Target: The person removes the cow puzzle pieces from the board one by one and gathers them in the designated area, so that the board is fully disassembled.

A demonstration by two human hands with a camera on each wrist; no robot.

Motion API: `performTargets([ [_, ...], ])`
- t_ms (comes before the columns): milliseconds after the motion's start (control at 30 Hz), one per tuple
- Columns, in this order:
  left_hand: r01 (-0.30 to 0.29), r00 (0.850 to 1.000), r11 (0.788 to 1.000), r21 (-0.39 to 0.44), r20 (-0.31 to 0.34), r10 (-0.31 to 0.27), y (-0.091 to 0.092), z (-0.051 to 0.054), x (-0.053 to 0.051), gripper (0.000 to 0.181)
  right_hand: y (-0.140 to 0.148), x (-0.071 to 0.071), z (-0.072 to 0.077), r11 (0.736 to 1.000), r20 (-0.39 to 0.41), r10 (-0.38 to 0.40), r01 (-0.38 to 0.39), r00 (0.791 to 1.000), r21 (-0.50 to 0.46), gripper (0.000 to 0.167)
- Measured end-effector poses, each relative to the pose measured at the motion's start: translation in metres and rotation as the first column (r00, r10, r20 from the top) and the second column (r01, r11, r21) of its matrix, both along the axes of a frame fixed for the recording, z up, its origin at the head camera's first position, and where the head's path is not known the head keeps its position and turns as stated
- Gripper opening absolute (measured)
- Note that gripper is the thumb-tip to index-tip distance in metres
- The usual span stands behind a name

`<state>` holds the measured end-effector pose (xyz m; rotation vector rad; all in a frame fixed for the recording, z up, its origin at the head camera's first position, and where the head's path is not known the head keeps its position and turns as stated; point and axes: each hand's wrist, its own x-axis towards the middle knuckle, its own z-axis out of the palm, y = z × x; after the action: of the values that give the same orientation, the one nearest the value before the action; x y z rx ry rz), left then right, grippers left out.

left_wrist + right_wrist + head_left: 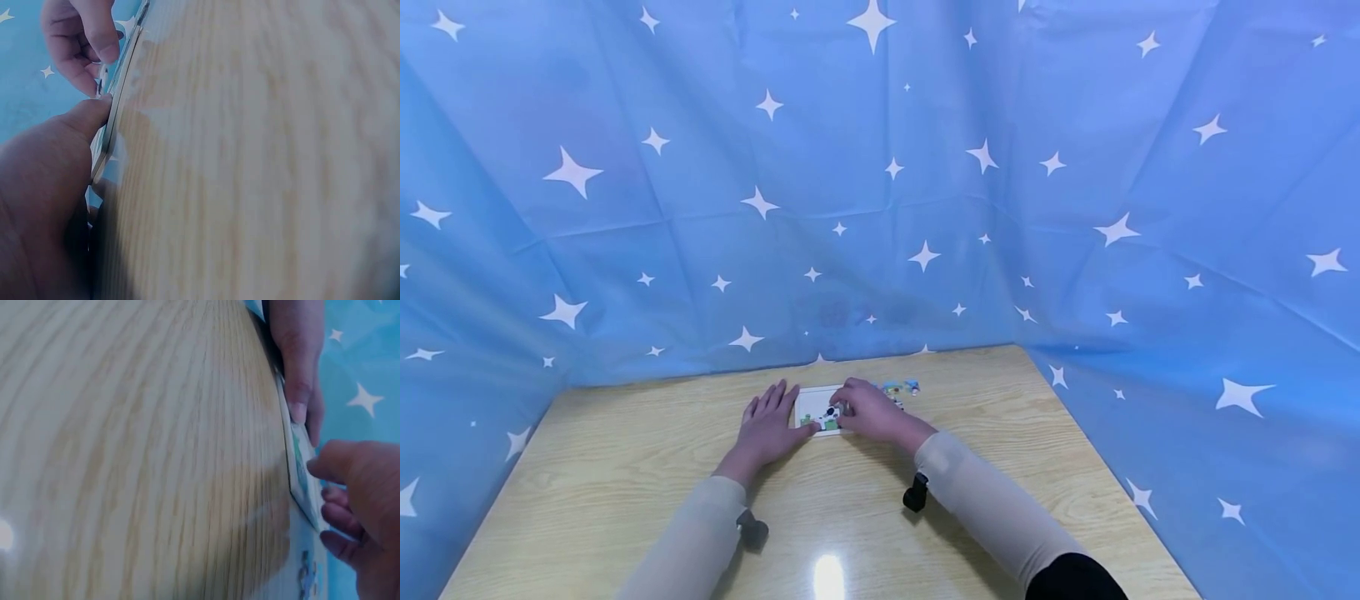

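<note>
A small white-framed puzzle board (811, 397) lies on the table, with a green, black and white picture along its near side. My left hand (767, 432) lies at the board's left side, fingers spread on the table. Its thumb (94, 115) presses on the board's near edge. Over the right part of the board, my right hand (870, 411) pinches a thin puzzle piece (103, 78) between thumb and fingers, seen edge-on in the left wrist view. In the right wrist view the right hand (369, 500) hovers close above the board (294, 450); the piece is hidden there.
Several loose colourful puzzle pieces (912, 387) lie just right of the board, partly behind the right hand. The light wooden table (625, 467) ends against a blue curtain (820, 167) with white stars. Glare shows near the table's front.
</note>
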<state>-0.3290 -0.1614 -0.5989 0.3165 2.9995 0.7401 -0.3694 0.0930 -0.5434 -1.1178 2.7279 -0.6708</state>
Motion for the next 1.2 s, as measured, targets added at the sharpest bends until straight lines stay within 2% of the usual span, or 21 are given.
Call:
performTargets([
  [167, -0.004, 1.000, 1.000, 0.005, 0.003, 0.004, 0.002, 0.005, 0.003, 0.103, 0.008, 0.003, 0.002, 1.000, -0.026, 0.000, 0.000, 1.000, -0.031, 0.033],
  [367, -0.014, 1.000, 1.000, 0.008, 0.019, 0.014, 0.005, 0.012, 0.007, 0.102, 0.020, 0.005, 0.003, 0.999, -0.017, -0.007, 0.006, 1.000, -0.051, 0.035],
  [667, -0.007, 1.000, 1.000, 0.007, 0.004, 0.007, 0.002, 0.006, 0.006, 0.103, 0.038, 0.006, 0.004, 0.998, -0.050, -0.022, 0.019, 0.999, -0.054, 0.037],
  [900, 0.000, 1.000, 1.000, 0.030, -0.007, 0.000, 0.002, 0.006, 0.006, 0.104, 0.054, 0.008, 0.010, 0.993, -0.023, -0.069, 0.067, 0.997, -0.097, 0.038],
  [1200, 0.001, 1.000, 1.000, 0.017, -0.027, 0.000, 0.002, 0.000, 0.003, 0.104, 0.079, 0.002, 0.005, 0.984, -0.032, -0.122, 0.117, 0.992, -0.131, 0.037],
])
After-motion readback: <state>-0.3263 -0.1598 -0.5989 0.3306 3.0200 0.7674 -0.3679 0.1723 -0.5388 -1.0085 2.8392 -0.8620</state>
